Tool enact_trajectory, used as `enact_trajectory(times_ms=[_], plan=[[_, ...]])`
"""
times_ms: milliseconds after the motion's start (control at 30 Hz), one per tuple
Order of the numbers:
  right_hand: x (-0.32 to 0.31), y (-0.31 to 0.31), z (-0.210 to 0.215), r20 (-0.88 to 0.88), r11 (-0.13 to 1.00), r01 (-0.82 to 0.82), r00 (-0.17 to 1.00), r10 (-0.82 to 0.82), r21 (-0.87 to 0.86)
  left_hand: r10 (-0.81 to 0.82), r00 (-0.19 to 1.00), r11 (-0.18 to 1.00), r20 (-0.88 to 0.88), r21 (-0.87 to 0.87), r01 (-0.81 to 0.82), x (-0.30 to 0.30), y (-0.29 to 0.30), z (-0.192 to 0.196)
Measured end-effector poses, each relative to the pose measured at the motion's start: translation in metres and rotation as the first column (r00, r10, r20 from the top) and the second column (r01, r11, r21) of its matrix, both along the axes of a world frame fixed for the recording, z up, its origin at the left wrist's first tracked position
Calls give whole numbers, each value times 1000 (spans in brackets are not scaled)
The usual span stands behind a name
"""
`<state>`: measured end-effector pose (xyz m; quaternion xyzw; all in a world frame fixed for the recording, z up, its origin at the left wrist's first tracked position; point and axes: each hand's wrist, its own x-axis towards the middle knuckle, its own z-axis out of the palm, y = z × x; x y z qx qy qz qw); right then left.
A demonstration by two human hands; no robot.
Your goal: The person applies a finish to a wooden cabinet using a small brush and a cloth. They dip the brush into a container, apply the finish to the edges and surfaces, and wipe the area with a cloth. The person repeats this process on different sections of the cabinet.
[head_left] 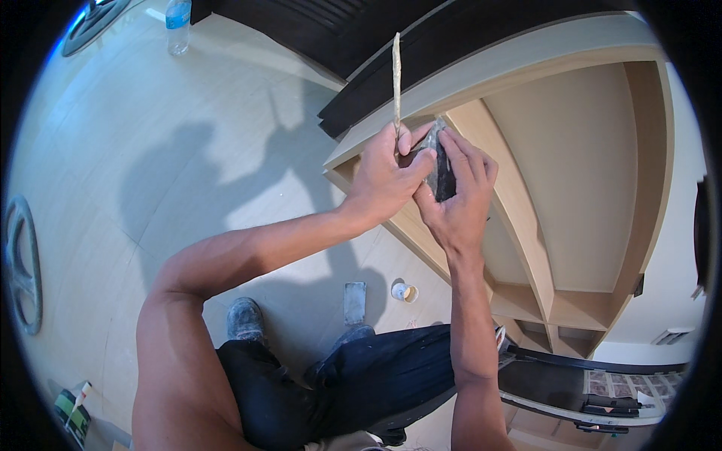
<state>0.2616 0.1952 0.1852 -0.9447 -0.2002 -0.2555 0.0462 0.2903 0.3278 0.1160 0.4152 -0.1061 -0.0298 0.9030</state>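
Note:
My left hand (383, 177) grips a thin flat stick-like blade (396, 75) coated in pale putty, pointing upward. My right hand (459, 195) holds a dark putty knife or scraper (442, 169) smeared with grey filler, pressed against the left hand's fingers. Both hands meet just in front of the upper edge of a light wooden shelf unit (526, 218). My legs in dark trousers and a dusty shoe (245, 319) show below.
A pale tiled floor (150, 150) spreads to the left, with a clear plastic bottle (178, 24) at the far top. A flat grey tool (354, 302) and a small open tub (404, 292) lie on the floor by the shelf. A dark panel (421, 37) runs above.

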Motion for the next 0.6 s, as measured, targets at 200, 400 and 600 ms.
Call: enact_trajectory(times_ms=[200,400,600], plan=[[1,0,-3,-46,999,2,999,0,44,110,994,994,17,22,-110,6,-11,-14],[-4,1,-2,-89,998,-12,996,18,64,14,994,987,-109,-156,-31,6,-6,-12],[-16,1,5,-288,928,-16,948,132,372,15,998,990,-58,-138,-23,21,8,-9]])
